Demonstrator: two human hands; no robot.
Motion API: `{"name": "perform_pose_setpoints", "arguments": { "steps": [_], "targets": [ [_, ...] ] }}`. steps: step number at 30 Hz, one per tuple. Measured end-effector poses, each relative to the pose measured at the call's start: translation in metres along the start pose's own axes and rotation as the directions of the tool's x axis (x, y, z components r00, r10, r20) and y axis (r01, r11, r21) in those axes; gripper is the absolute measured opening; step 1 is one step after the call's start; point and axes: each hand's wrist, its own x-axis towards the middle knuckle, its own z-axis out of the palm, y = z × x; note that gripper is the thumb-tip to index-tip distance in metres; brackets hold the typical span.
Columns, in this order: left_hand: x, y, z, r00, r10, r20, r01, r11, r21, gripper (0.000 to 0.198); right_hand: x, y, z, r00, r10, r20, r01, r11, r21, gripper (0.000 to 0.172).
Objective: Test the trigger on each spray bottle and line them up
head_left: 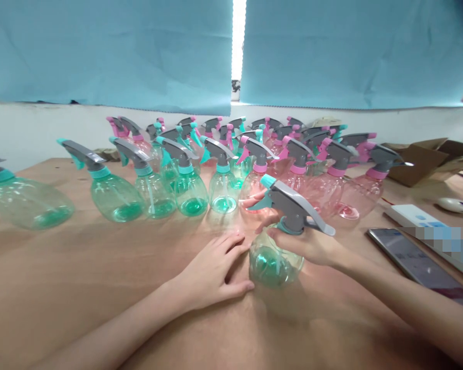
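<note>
My right hand (312,244) is wrapped round the neck of a green spray bottle (272,262) with a grey head and a teal nozzle and trigger. The bottle is near the table's front, slightly tilted; I cannot tell whether its base touches the wood. Left of it, my left hand (219,267) rests on the tabletop, fingers stretched out, its thumb tip close to the bottle's base. Beyond my hands stands a row of similar bottles: green ones such as this green bottle (191,195) on the left, pink ones such as this pink bottle (357,198) on the right.
More pink and teal spray bottles crowd behind the front row. On the right of the wooden table (81,288) lie a phone (416,267), a white box (416,216) and a white computer mouse (453,205). An open cardboard box (420,162) stands farther back. Blue curtains (108,56) hang behind.
</note>
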Motion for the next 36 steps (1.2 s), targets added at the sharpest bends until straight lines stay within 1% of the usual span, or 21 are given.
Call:
{"name": "perform_pose_setpoints", "arguments": {
  "steps": [2, 5, 7, 9, 12, 15, 17, 20, 21, 24, 27, 30, 33, 36],
  "targets": [
    [0.0, 0.0, 0.0, 1.0, -0.001, -0.006, 0.001, 1.0, -0.003, 0.064, -0.001, -0.001, -0.002, 1.0, -0.001, -0.014, 0.0, 0.999, -0.049, 0.044],
    [0.0, -0.001, 0.001, 1.0, -0.001, -0.01, 0.001, 1.0, -0.014, 0.064, -0.002, -0.003, -0.006, 1.0, -0.013, -0.024, 0.01, 0.992, -0.126, 0.03],
    [0.0, -0.001, 0.002, 1.0, -0.004, -0.013, 0.004, 1.0, -0.017, 0.065, -0.002, -0.004, -0.007, 1.0, -0.019, -0.018, 0.016, 0.989, -0.145, 0.023],
    [0.001, -0.002, 0.002, 1.0, -0.005, -0.014, 0.005, 1.0, -0.018, 0.066, -0.003, -0.005, -0.008, 1.0, -0.012, -0.012, 0.01, 0.992, -0.123, 0.022],
    [0.001, -0.002, 0.002, 1.0, -0.008, -0.008, 0.008, 1.0, -0.015, 0.065, -0.003, -0.005, -0.008, 1.0, 0.009, -0.014, -0.01, 0.997, -0.072, 0.025],
    [0.0, -0.001, 0.002, 1.0, -0.013, 0.004, 0.013, 1.0, -0.006, 0.066, -0.001, -0.008, -0.008, 1.0, 0.016, -0.016, -0.017, 0.997, -0.078, 0.024],
    [0.0, -0.001, 0.001, 1.0, -0.02, 0.012, 0.02, 1.0, 0.002, 0.066, 0.001, -0.013, -0.008, 0.999, 0.019, -0.047, -0.024, 0.994, -0.11, 0.02],
    [0.0, 0.001, 0.0, 0.999, -0.029, 0.019, 0.029, 1.0, 0.008, 0.065, 0.004, -0.022, -0.009, 0.991, 0.015, -0.133, -0.036, 0.987, -0.159, 0.009],
    [0.001, 0.001, -0.001, 0.999, -0.03, 0.02, 0.03, 1.0, 0.008, 0.065, 0.004, -0.024, -0.01, 0.99, 0.014, -0.141, -0.037, 0.987, -0.159, 0.009],
    [0.001, 0.001, -0.001, 0.999, -0.031, 0.021, 0.031, 1.0, 0.007, 0.065, 0.003, -0.025, -0.01, 0.993, 0.008, -0.12, -0.021, 0.994, -0.108, 0.013],
    [0.001, 0.001, -0.001, 0.999, -0.032, 0.024, 0.031, 0.999, 0.013, 0.066, 0.002, -0.019, -0.01, 0.995, 0.004, -0.1, -0.013, 0.997, -0.082, 0.02],
    [0.0, 0.001, -0.001, 0.999, -0.032, 0.025, 0.031, 0.999, 0.019, 0.066, 0.002, -0.012, -0.008, 0.998, -0.005, -0.063, 0.0, 0.997, -0.077, 0.034],
    [0.0, 0.001, -0.001, 0.999, -0.031, 0.024, 0.03, 0.999, 0.014, 0.066, 0.003, -0.006, -0.005, 0.998, -0.042, -0.051, 0.041, 0.999, -0.026, 0.051],
    [0.001, 0.002, -0.001, 0.999, -0.036, 0.031, 0.036, 0.999, -0.002, 0.067, 0.002, 0.0, -0.002, 0.997, -0.05, -0.055, 0.052, 0.998, 0.021, 0.058]
  ]
}}
